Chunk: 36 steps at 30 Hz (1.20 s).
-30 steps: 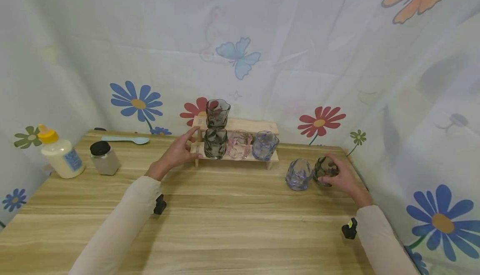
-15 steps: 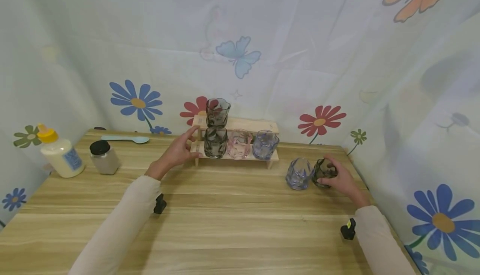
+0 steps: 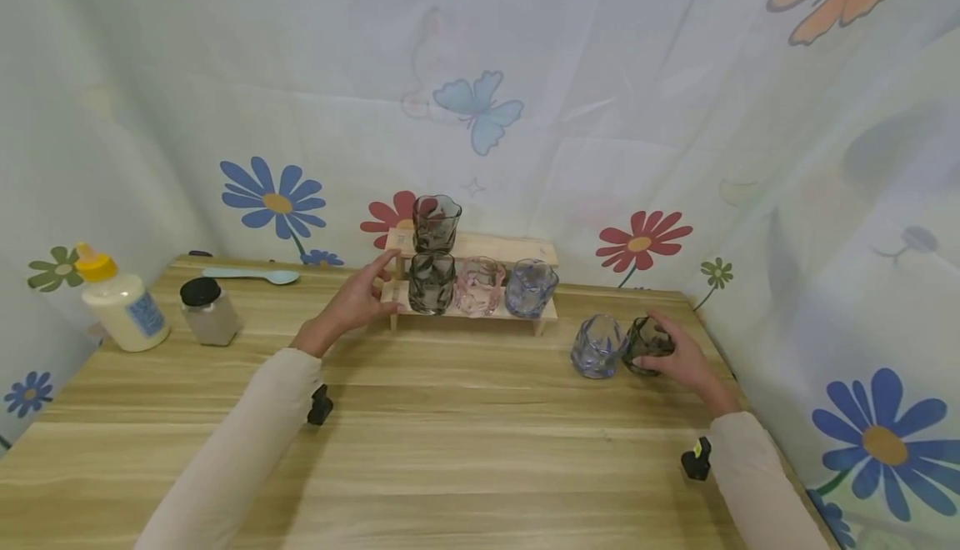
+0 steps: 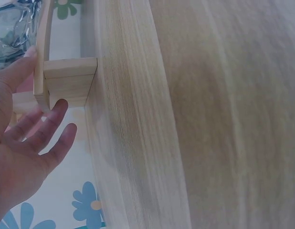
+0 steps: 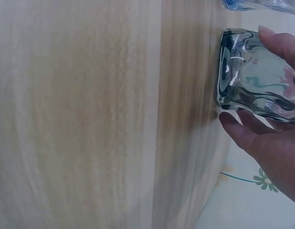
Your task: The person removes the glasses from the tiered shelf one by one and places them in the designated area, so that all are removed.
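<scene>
Clearly, in the head view, the right hand (image 3: 681, 358) grasps a smoky glass tumbler (image 3: 642, 342) upright on the wooden table (image 3: 480, 450), just beside a bluish tumbler (image 3: 597, 348); the left hand (image 3: 354, 300) touches the two-tier wooden shelf (image 3: 510, 248). Left wrist: fingers (image 4: 47, 125) spread loosely, thumb against the shelf. Right wrist: thumb and fingers span the smoky tumbler.

On the table (image 3: 480, 450), the bottle (image 3: 123, 314) is set at the left, with the jar (image 3: 210, 314) just right of it and the spoon (image 3: 258, 276) laid behind the jar. In the middle, before the cloth (image 3: 480, 17), the shelf (image 3: 498, 248) is placed, with one glass (image 3: 437, 225) put at the left of its high step, three glasses (image 3: 480, 287) lined up on its low step, and the left hand (image 3: 356, 298) at its left end. Right of the shelf, the inner glass (image 3: 597, 347) and the outer glass (image 3: 645, 348) are set side by side, the outer one held by the right hand (image 3: 686, 358).
</scene>
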Tool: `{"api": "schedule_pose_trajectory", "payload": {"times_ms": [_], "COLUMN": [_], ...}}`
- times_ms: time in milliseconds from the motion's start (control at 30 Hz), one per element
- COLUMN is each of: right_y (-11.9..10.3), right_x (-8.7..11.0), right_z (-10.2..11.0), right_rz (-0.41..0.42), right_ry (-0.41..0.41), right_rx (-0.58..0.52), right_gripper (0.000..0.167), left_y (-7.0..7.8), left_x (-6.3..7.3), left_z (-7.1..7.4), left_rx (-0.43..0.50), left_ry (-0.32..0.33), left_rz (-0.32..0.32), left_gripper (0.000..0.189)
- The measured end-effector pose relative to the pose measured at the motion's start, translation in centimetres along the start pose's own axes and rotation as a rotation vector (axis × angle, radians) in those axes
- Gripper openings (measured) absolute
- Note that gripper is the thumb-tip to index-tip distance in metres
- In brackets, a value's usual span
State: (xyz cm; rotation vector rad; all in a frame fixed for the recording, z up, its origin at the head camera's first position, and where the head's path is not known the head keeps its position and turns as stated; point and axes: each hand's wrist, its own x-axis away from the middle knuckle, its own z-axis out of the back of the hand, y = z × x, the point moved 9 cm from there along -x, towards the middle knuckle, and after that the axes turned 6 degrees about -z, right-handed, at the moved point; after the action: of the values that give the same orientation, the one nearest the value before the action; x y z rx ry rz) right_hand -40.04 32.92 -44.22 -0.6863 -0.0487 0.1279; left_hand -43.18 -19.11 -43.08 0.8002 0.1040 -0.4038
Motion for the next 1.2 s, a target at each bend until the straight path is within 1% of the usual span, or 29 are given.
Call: {"api": "schedule_pose_trajectory", "payload": {"times_ms": [167,333,433,600,667,767,867,1000,1200], "right_y": [-0.8,-2.5,-3.9,-6.8,-8.2,-10.3,-12.7,-15.9,-19.8], "right_x": [0.1,-0.1,-0.6,-1.7,-2.2,-2.8,-3.5,-4.8,-6.5], "right_z": [0.6,1.8,2.5,3.1,2.9,2.1,1.3,0.2,-1.3], "right_rz": [-0.038,-0.044,-0.017,0.033,0.042,0.078,0.144,0.225,0.26], "right_ry": [-0.02,-0.037,-0.017,0.024,0.02,-0.005,-0.017,-0.019,-0.056], "right_rx": [-0.001,-0.041,-0.052,-0.018,-0.006,-0.029,-0.06,-0.054,-0.027], "right_gripper": [0.102,0.103,0.101,0.104,0.106,0.106,0.103,0.1,0.102], "left_y": [0.1,0.1,0.1,0.1,0.0,0.1,0.0,-0.1,-0.1], "left_x": [0.0,0.0,0.0,0.1,0.1,0.2,0.2,0.3,0.1], "left_z": [0.0,0.0,0.0,0.0,0.0,-0.1,-0.3,-0.2,-0.1], "left_rx": [0.007,0.005,0.007,0.023,0.027,0.028,0.026,0.023,0.026], "left_ry": [-0.004,-0.006,-0.007,-0.012,-0.015,-0.016,-0.017,-0.015,-0.011], "left_rz": [0.0,0.003,0.003,0.006,0.011,0.011,0.007,0.015,0.008], "left_gripper": [0.098,0.097,0.097,0.098,0.098,0.098,0.098,0.098,0.098]}}
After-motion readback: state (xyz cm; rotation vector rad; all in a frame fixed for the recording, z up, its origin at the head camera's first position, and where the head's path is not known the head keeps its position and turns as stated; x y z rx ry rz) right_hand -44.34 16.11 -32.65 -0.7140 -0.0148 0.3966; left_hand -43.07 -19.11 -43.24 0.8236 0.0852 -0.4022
